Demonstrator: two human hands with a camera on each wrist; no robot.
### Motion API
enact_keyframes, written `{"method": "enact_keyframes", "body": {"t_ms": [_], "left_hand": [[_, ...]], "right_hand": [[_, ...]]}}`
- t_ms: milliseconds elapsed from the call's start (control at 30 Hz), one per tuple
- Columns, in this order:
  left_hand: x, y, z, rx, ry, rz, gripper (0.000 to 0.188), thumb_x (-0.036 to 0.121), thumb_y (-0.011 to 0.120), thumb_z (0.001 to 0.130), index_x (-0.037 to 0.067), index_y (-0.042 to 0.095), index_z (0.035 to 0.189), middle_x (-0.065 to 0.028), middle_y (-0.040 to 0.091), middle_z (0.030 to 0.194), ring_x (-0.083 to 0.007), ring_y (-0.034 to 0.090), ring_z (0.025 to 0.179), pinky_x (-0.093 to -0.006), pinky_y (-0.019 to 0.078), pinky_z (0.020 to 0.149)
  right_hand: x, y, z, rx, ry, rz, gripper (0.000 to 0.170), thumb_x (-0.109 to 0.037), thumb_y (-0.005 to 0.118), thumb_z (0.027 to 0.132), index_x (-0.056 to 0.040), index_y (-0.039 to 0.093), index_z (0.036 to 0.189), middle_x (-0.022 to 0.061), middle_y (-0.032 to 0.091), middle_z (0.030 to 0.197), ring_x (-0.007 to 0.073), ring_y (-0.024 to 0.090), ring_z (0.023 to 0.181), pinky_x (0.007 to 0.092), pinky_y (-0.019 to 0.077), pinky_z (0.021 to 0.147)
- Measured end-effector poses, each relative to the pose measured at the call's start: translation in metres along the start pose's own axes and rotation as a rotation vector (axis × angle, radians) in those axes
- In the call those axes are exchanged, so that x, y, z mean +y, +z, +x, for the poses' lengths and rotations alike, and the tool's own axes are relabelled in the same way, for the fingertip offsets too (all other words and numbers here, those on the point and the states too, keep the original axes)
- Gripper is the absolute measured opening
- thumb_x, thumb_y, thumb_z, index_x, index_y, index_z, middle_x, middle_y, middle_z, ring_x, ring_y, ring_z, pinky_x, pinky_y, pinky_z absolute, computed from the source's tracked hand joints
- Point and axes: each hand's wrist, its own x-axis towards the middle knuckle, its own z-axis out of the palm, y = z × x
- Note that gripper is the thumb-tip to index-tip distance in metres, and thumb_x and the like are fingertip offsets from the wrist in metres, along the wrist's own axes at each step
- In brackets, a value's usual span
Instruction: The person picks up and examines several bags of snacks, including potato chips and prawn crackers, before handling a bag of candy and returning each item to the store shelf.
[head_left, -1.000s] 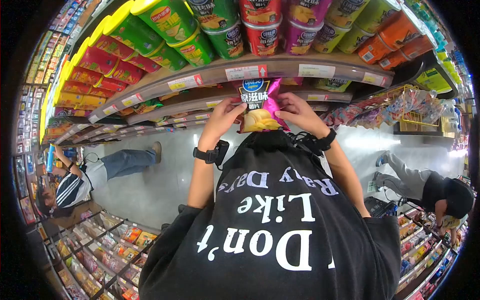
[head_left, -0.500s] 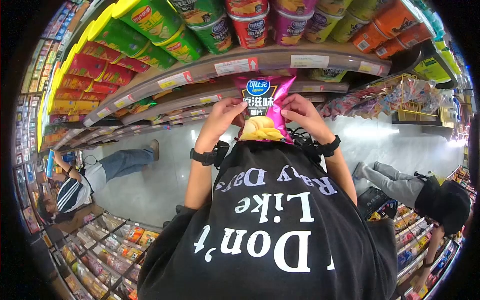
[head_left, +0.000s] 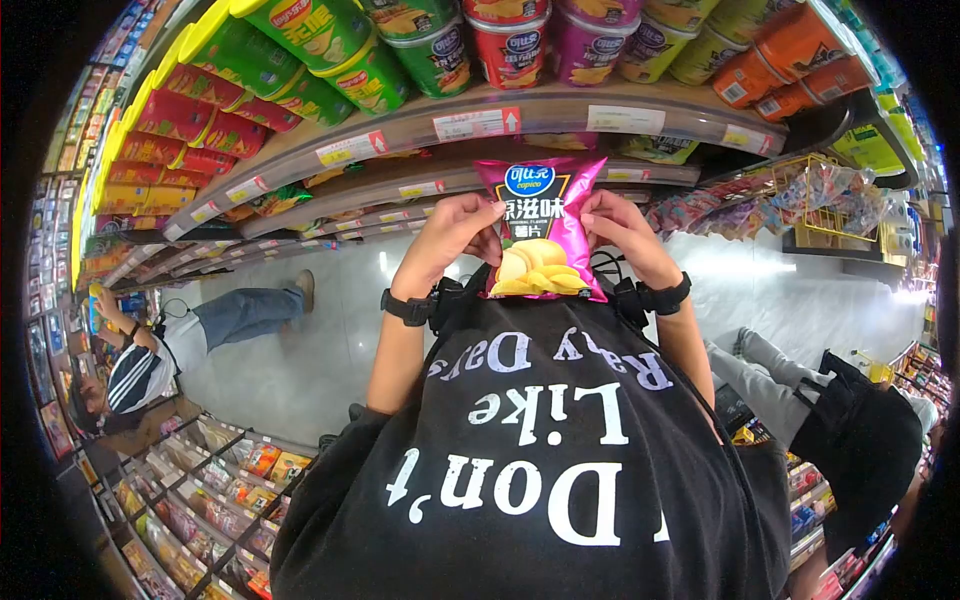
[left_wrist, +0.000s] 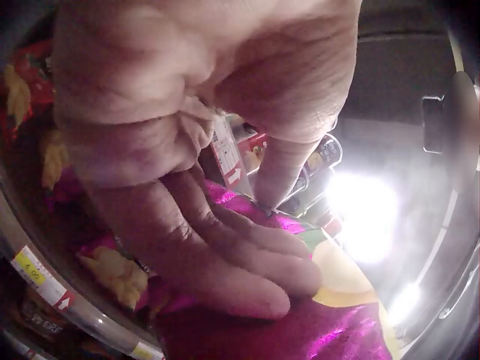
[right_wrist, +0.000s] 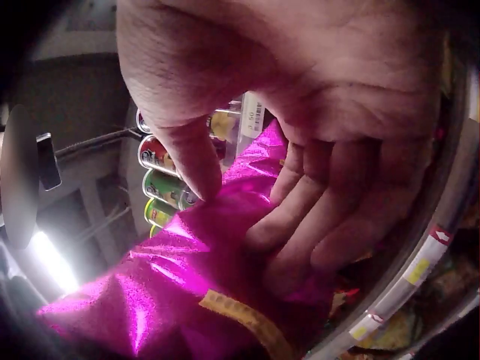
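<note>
A shiny magenta bag of potato chips is held upright in front of the chest, its printed front with pictured chips facing the head camera. My left hand grips its left edge, thumb on the front and fingers behind. On the opposite edge my right hand pinches the bag the same way. In the left wrist view the left hand's fingers lie curled against the foil. The right wrist view shows the thumb and fingers of the right hand on either side of the crinkled magenta foil.
A store shelf with price tags stands just ahead, with green tubs and a red tub on top. One person stands at the left; another person bends at the right. A wire basket hangs at the right.
Both hands have brought the chip bag away from the shelf and closer to the chest, showing more of its front. The person at the right has come nearer.
</note>
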Motion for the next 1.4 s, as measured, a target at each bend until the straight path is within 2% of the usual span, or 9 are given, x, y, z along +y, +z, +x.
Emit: {"method": "enact_keyframes", "body": {"t_ms": [400, 633, 833, 1033, 1333, 1400], "left_hand": [[0.001, -0.002, -0.006, -0.021, -0.002, -0.024, 0.035, 0.036, 0.065, 0.096, 0.002, 0.058, 0.095, -0.0093, 0.067, 0.070, -0.0186, 0.069, 0.061, -0.0277, 0.0563, 0.059], [-0.001, -0.001, -0.005, -0.020, 0.029, -0.026, 0.029, 0.031, 0.065, 0.097, 0.003, 0.059, 0.094, -0.0059, 0.065, 0.072, -0.0150, 0.066, 0.059, -0.0259, 0.0535, 0.056], [-0.006, -0.004, -0.003, -0.059, 0.088, 0.020, 0.031, 0.031, 0.068, 0.095, 0.001, 0.058, 0.095, -0.0056, 0.066, 0.068, -0.0142, 0.066, 0.058, -0.0253, 0.0536, 0.055], [-0.003, -0.002, -0.006, -0.065, 0.101, 0.015, 0.030, 0.029, 0.070, 0.095, 0.001, 0.058, 0.095, -0.0052, 0.066, 0.068, -0.0128, 0.065, 0.058, -0.0246, 0.0523, 0.054], [-0.004, -0.002, -0.004, -0.071, 0.129, 0.023, 0.027, 0.026, 0.069, 0.095, 0.001, 0.059, 0.098, -0.0052, 0.067, 0.073, -0.0123, 0.065, 0.061, -0.0247, 0.0529, 0.055], [-0.006, -0.003, -0.003, -0.081, 0.138, 0.015, 0.026, 0.025, 0.069, 0.095, 0.001, 0.059, 0.098, -0.0053, 0.068, 0.074, -0.0122, 0.066, 0.062, -0.0249, 0.0533, 0.056]], "right_hand": [[0.003, 0.002, 0.002, -0.008, 0.001, -0.004, 0.014, -0.018, 0.064, 0.097, -0.0052, 0.057, 0.099, 0.0007, 0.062, 0.080, 0.0078, 0.061, 0.065, 0.0239, 0.0501, 0.064], [0.002, 0.005, 0.003, 0.011, 0.029, -0.039, 0.018, -0.020, 0.068, 0.095, -0.0067, 0.057, 0.098, -0.0014, 0.063, 0.080, 0.0065, 0.059, 0.066, 0.0218, 0.0486, 0.062], [-0.010, 0.017, 0.002, 0.046, 0.060, -0.138, 0.028, -0.026, 0.074, 0.091, -0.0072, 0.059, 0.106, -0.0039, 0.063, 0.081, 0.0056, 0.059, 0.069, 0.0216, 0.0483, 0.062], [-0.008, 0.015, 0.003, 0.034, 0.040, -0.145, 0.039, -0.026, 0.079, 0.086, -0.0058, 0.059, 0.112, -0.0018, 0.065, 0.089, 0.0045, 0.058, 0.074, 0.0205, 0.0475, 0.062], [-0.006, 0.021, 0.004, 0.101, -0.061, -0.209, 0.062, -0.025, 0.081, 0.082, -0.0018, 0.052, 0.133, 0.0016, 0.067, 0.104, 0.0056, 0.061, 0.079, 0.0202, 0.0489, 0.064], [-0.009, 0.022, 0.002, 0.108, -0.027, -0.207, 0.064, -0.026, 0.081, 0.082, -0.0017, 0.052, 0.133, 0.0025, 0.066, 0.108, 0.0061, 0.062, 0.082, 0.0206, 0.0498, 0.065]]}}
